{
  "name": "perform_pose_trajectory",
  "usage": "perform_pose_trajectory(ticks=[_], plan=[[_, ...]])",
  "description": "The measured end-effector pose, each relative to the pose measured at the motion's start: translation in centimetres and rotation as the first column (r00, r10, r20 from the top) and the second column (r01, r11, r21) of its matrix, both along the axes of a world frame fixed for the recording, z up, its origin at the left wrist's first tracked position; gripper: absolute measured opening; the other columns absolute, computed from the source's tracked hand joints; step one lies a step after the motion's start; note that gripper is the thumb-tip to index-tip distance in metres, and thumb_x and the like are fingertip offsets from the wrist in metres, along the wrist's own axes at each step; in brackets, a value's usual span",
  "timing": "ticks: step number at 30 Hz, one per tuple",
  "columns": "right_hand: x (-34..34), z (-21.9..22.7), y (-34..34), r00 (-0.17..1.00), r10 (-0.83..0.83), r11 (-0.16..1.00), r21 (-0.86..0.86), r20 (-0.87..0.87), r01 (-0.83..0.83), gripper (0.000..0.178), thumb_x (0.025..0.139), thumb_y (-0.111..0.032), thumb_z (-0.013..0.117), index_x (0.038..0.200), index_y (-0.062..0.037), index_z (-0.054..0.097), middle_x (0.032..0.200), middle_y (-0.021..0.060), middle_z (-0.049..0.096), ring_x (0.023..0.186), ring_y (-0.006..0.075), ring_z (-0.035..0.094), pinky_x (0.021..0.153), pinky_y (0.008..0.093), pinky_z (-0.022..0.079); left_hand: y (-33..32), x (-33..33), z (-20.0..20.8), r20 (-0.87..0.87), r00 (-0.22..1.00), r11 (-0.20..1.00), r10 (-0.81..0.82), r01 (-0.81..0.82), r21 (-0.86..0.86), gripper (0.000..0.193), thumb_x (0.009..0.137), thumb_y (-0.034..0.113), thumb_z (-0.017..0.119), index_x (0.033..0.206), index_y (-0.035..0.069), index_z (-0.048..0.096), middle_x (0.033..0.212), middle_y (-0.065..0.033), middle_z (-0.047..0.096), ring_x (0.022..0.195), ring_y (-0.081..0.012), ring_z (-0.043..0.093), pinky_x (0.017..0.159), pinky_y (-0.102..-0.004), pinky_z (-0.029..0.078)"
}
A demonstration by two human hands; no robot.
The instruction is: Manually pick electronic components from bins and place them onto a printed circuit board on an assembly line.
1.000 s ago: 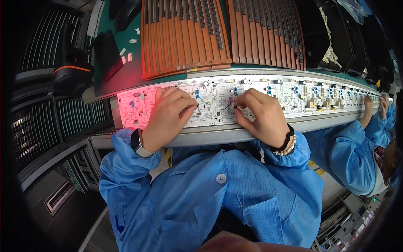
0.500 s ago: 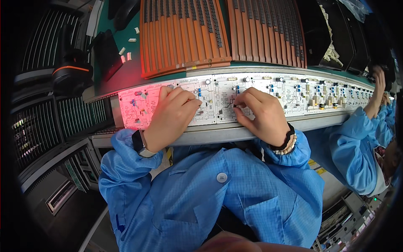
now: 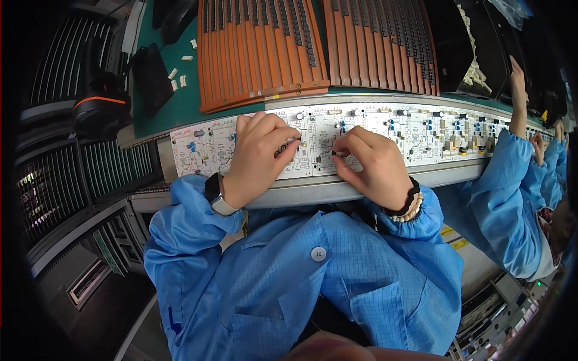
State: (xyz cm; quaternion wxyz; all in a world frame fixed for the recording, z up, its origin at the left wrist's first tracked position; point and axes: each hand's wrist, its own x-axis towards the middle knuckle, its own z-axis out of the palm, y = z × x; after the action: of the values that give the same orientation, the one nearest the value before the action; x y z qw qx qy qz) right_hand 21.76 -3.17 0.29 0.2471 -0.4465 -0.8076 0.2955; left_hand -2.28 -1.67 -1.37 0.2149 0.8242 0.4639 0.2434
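Note:
A row of white circuit boards runs along the rail in front of me, fitted with small blue, black and grey parts. My left hand is over the boards left of centre, thumb and fingers curled around several small dark components that show between them. To its right, my right hand bends down to a board, thumb and index finger pinching a small black component close to the board's surface. Whether that component touches the board, I cannot tell.
Two orange-brown racks of tubes holding black parts stand behind the boards. Loose white connectors lie on the green mat at left, near a black scanner. A co-worker's raised arm reaches over the line at right.
My left hand has shifted right and opened its curl, showing the dark components. My right hand stays nearly in place. Red light on the left boards is gone; the co-worker's arm moved left.

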Motion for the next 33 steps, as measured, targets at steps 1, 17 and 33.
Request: perform_pose_trajectory(ticks=[1, 17, 33], plan=[[0.0, 0.0, 0.0, 1.0, -0.002, 1.0, -0.003, 0.005, 0.002, 0.017, 0.079, -0.003, 0.073, 0.093, -0.0018, 0.063, 0.088, 0.011, 0.064, 0.078, 0.0262, 0.068, 0.067, 0.0345, 0.054, 0.0, 0.0, 0.0, 0.002, 1.0, 1.0, 0.006, -0.006, -0.023, 0.015, 0.078, 0.009, 0.077, 0.092, 0.008, 0.071, 0.087, -0.0028, 0.061, 0.089, -0.0221, 0.056, 0.081, -0.0367, 0.035], [-0.1, -0.6, 0.0, 1.0, 0.002, 1.0, 0.005, -0.018, -0.001, 0.016, 0.08, -0.004, 0.073, 0.092, -0.0016, 0.063, 0.086, 0.0109, 0.063, 0.076, 0.0264, 0.068, 0.067, 0.0347, 0.054, 0.3, 0.9, 0.4, -0.042, 0.999, 0.999, -0.033, 0.033, -0.011, 0.014, 0.077, 0.009, 0.077, 0.088, 0.008, 0.069, 0.086, -0.002, 0.06, 0.086, -0.0208, 0.056, 0.081, -0.0363, 0.034], [0.2, -1.1, 0.0, 1.0, -0.01, 1.0, -0.002, -0.003, 0.01, 0.015, 0.08, -0.004, 0.073, 0.092, -0.0025, 0.063, 0.084, 0.0103, 0.063, 0.075, 0.0252, 0.068, 0.066, 0.0345, 0.054, 0.7, 2.6, 1.9, -0.369, 0.915, 0.979, -0.162, 0.195, 0.053, 0.009, 0.082, 0.008, 0.07, 0.09, 0.003, 0.069, 0.084, -0.006, 0.062, 0.084, -0.023, 0.059, 0.088, -0.0403, 0.035]])
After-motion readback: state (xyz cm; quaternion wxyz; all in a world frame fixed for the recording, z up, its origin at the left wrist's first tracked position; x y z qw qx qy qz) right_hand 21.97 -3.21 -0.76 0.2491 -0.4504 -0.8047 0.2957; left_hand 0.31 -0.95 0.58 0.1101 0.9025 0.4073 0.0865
